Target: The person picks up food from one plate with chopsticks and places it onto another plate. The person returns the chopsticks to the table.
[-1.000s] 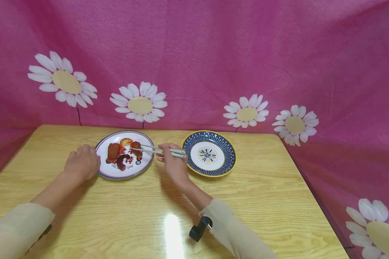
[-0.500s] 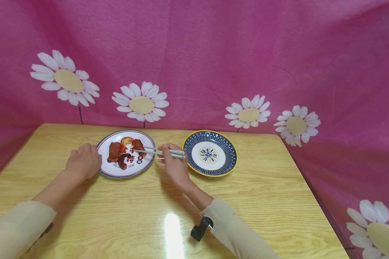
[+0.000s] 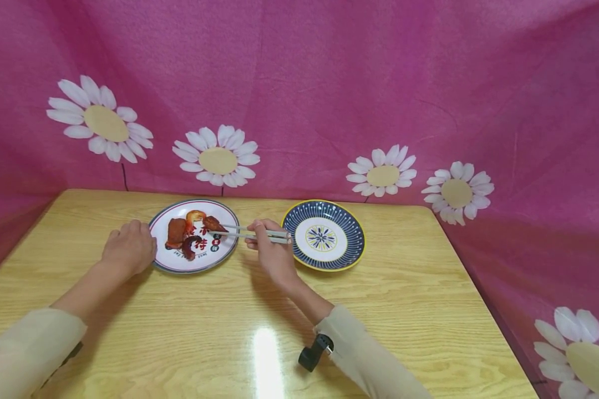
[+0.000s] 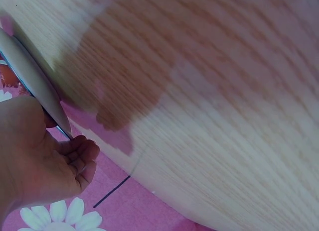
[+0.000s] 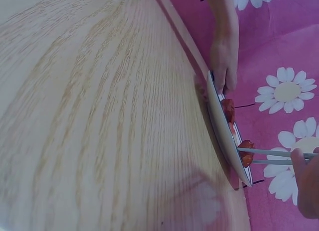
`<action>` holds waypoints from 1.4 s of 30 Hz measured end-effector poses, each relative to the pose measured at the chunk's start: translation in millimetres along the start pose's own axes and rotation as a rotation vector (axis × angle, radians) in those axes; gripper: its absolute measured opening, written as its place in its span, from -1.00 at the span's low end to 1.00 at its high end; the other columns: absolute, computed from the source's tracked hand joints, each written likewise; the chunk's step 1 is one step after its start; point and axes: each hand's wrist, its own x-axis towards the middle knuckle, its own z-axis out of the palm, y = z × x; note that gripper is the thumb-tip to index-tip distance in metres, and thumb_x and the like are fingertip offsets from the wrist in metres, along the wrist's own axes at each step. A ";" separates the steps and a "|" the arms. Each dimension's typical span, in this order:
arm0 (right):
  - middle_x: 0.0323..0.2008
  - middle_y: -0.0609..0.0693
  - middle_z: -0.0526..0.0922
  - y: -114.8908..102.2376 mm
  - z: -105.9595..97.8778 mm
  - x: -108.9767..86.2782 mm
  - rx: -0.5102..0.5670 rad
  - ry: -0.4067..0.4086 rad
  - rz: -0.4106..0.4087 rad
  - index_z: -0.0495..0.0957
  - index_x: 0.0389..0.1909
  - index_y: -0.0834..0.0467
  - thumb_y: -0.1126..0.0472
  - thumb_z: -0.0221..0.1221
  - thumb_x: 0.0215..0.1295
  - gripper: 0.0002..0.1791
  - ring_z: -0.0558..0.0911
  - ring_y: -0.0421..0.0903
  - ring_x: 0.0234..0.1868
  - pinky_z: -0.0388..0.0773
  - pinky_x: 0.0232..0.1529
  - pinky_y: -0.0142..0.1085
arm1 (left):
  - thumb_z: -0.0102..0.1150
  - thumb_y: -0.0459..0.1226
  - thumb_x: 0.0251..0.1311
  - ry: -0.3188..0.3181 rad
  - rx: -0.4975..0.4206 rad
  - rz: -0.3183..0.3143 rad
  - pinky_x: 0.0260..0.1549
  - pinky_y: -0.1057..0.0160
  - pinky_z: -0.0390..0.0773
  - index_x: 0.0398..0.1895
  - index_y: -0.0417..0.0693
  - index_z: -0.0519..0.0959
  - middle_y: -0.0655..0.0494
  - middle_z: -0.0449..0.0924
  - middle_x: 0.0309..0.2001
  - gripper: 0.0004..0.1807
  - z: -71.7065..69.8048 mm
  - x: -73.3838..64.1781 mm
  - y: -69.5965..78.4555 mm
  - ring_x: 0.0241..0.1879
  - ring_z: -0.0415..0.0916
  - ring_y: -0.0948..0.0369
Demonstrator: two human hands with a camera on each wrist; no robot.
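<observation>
Nearer right hand (image 3: 275, 260) pinches chopsticks (image 3: 280, 240), tips slightly apart; brown chunk (image 3: 213, 224) left of grip, roughly pointing handward, can't tell if nipped tbh

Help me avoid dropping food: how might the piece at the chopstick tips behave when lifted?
The piece looks glossy, so it may slip between the chopsticks. Its lumpy, uneven outline suggests it could twist when lifted. Much smaller than its plate, it is probably light.

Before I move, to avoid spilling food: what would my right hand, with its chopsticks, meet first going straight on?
Likely the rightmost reddish-brown food piece on the white plate: the chopsticks end right there, though contact is unclear.
</observation>
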 end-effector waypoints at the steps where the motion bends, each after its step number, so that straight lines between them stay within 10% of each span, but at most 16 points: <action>1: -0.31 0.28 0.71 -0.4 -1.3 -0.1 -0.007 -0.001 0.002 0.67 -0.26 0.32 0.17 0.03 0.52 -0.67 0.74 0.22 -0.30 0.67 -0.29 -0.28 | -0.15 -0.29 0.42 -0.001 0.000 0.000 -0.14 -0.21 0.38 -0.06 -0.70 0.27 -0.41 0.31 -0.20 -0.56 0.0 -0.1 0.1 -0.09 0.34 -0.28; 21: -0.18 0.31 0.67 -21.9 -42.5 -4.3 -0.022 0.018 -0.055 0.62 -0.21 0.44 0.26 -0.01 0.50 -0.67 0.76 0.00 -0.32 0.67 -0.26 -0.27 | -0.15 -0.30 0.42 -0.001 -0.013 -0.002 -0.13 -0.20 0.37 -0.07 -0.69 0.26 -0.41 0.30 -0.20 -0.57 -0.1 1.1 3.4 -0.10 0.32 -0.27; 35: -0.41 0.33 0.68 -24.5 -72.1 -0.5 -0.034 0.062 -0.144 0.62 -0.24 0.48 0.29 0.02 0.52 -0.67 0.70 0.21 -0.37 0.68 -0.26 -0.20 | -0.18 -0.28 0.42 0.007 -0.030 0.002 -0.15 -0.22 0.37 -0.12 -0.66 0.28 -0.40 0.32 -0.22 -0.58 0.0 -0.9 -2.7 -0.10 0.33 -0.29; 42: -0.39 0.27 0.69 -24.5 -85.1 0.7 -0.040 0.108 -0.118 0.63 -0.27 0.45 0.31 0.01 0.51 -0.69 0.70 -0.14 -0.41 0.68 -0.28 -0.24 | -0.21 -0.29 0.42 0.009 -0.022 0.011 -0.12 -0.24 0.37 -0.08 -0.69 0.27 -0.43 0.31 -0.19 -0.57 -0.1 -1.3 -1.5 -0.06 0.32 -0.31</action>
